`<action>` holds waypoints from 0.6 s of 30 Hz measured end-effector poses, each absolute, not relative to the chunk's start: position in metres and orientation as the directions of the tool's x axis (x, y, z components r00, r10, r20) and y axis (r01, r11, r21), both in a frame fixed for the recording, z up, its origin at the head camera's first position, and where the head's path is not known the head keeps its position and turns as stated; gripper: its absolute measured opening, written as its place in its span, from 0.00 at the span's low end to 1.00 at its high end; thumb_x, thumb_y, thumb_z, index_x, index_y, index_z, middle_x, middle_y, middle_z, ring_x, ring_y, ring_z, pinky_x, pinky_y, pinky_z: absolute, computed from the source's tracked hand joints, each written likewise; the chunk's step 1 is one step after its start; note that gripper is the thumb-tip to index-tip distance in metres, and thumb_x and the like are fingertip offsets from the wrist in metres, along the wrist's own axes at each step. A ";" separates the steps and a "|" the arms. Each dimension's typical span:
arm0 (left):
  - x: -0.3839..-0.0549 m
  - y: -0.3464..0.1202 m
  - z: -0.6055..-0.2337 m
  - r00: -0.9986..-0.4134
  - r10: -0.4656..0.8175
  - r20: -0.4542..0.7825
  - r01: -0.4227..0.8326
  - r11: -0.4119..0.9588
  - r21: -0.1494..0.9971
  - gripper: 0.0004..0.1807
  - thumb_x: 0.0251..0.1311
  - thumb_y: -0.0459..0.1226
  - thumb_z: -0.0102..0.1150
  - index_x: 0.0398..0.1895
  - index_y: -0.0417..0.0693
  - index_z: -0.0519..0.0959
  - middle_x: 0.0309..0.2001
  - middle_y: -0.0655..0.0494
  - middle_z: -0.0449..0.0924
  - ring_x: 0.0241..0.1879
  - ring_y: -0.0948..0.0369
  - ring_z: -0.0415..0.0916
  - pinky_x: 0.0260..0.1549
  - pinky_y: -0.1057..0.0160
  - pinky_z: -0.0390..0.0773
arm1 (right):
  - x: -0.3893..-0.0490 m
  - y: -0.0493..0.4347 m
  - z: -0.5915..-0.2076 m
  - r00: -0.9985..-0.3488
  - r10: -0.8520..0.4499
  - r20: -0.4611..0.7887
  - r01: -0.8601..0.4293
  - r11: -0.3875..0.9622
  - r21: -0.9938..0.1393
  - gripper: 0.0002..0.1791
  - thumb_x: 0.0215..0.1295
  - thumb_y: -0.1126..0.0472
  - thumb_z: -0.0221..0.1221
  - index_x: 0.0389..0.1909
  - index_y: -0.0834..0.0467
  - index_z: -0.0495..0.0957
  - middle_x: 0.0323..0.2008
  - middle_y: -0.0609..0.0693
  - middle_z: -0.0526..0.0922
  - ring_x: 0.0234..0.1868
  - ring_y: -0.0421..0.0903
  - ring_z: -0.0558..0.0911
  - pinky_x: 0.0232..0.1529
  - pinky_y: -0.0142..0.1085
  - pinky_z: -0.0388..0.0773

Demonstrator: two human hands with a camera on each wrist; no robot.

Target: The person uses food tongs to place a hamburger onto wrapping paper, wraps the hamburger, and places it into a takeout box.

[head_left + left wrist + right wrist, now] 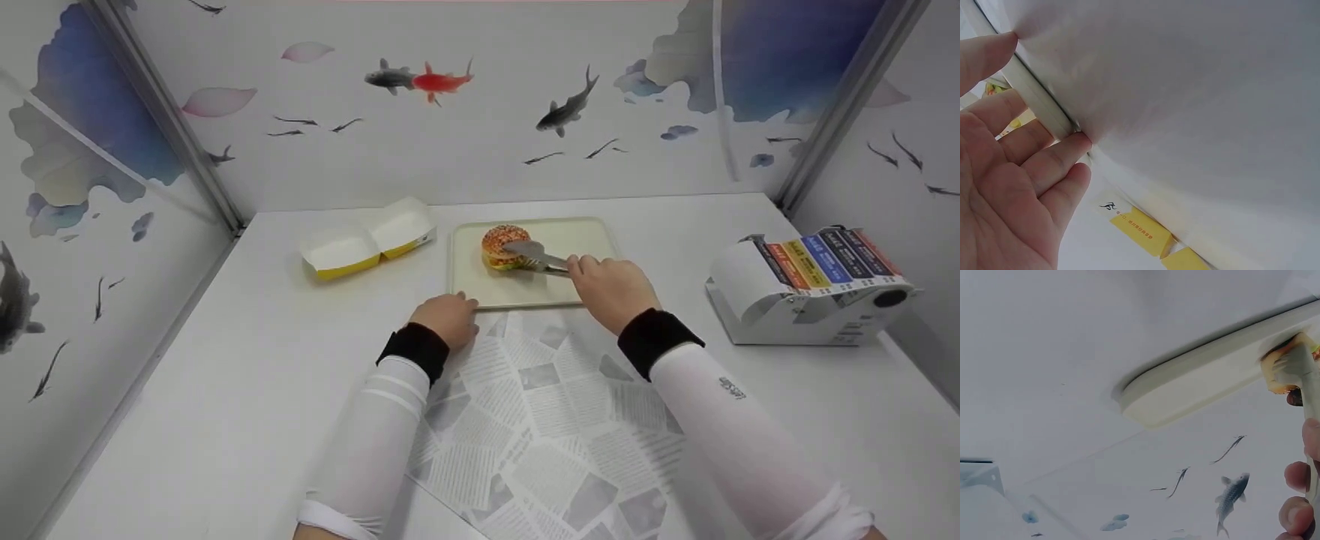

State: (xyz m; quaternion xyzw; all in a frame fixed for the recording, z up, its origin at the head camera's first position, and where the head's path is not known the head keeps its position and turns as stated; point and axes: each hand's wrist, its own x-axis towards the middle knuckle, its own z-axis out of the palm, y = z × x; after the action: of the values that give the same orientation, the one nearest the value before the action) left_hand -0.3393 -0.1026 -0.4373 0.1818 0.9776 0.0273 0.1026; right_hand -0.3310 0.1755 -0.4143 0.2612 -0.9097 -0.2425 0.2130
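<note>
A sesame-seed burger (504, 238) sits on the cream tray (589, 236). My right hand (611, 289) grips a pair of tongs (555, 264); one of their arms lies over the burger's right side. In the right wrist view the tongs (1310, 391) meet the bun (1275, 374), and part of the burger falls outside the frame. At the tray's near left corner is my left hand (446, 315). Its thumb and fingers (1053, 160) lie around the tray's rim (1041, 104), with the fingertips right against the edge.
An unfolded white and yellow food box (367, 244) lies left of the tray. A newspaper-print sheet (555, 420) spreads over the table in front. To the right stands a white box with coloured labels (814, 292). Printed panels (495, 165) wall the table at back and sides.
</note>
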 end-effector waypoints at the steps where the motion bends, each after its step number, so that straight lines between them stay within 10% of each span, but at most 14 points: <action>1: -0.339 -0.103 -0.437 -0.913 0.362 -0.190 0.350 0.932 0.094 0.29 0.76 0.44 0.56 0.76 0.44 0.72 0.76 0.39 0.70 0.74 0.43 0.73 0.73 0.45 0.74 | -0.331 0.177 -0.416 -0.763 -0.586 0.274 -0.370 0.743 0.557 0.19 0.75 0.66 0.59 0.64 0.64 0.78 0.38 0.55 0.85 0.22 0.47 0.79 0.21 0.37 0.81; 18: -0.343 -0.103 -0.440 -0.914 0.367 -0.174 0.358 0.930 0.081 0.27 0.74 0.43 0.58 0.73 0.44 0.75 0.74 0.39 0.73 0.71 0.43 0.76 0.71 0.45 0.76 | -0.322 0.233 -0.408 -0.735 -0.540 0.410 -0.405 0.835 0.374 0.20 0.72 0.69 0.60 0.64 0.63 0.78 0.38 0.58 0.84 0.25 0.55 0.81 0.22 0.45 0.80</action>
State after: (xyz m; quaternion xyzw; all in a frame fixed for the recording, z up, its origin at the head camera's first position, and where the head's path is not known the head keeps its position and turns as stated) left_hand -0.3426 -0.1027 -0.4405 0.1854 0.9779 0.0239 0.0936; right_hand -0.3225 0.2333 -0.4085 0.2560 -0.9222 -0.1308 0.2587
